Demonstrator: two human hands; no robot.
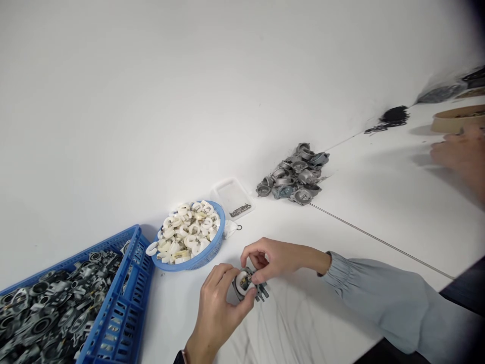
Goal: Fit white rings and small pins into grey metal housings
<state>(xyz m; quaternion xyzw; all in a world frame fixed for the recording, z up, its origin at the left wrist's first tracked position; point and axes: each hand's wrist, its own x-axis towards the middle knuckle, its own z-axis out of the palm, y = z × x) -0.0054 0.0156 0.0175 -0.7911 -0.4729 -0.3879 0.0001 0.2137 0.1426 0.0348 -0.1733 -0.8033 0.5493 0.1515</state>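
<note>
Fingers (217, 274) partly hide the held part (245, 284), and the blue crate (127, 304) is cropped.

A bare lane of the surface (280, 222) separates the right hand (273, 258) from the pile of grey castings (295, 174). A second lane, between the blue crate (131, 303) and the left hand (217, 298), opens toward the near edge. The crate, blue basket (212, 250) and plastic tray (227, 192) form a barrier with little clearance. The right sleeve (394, 298) crosses the near edge, obstructing that approach. Fingers (220, 273) flank the metal housing (261, 290) on both sides, leaving its top partly accessible. A co-worker's hand (464, 151) and tan tub (450, 123) obstruct the surface's right end.
</note>
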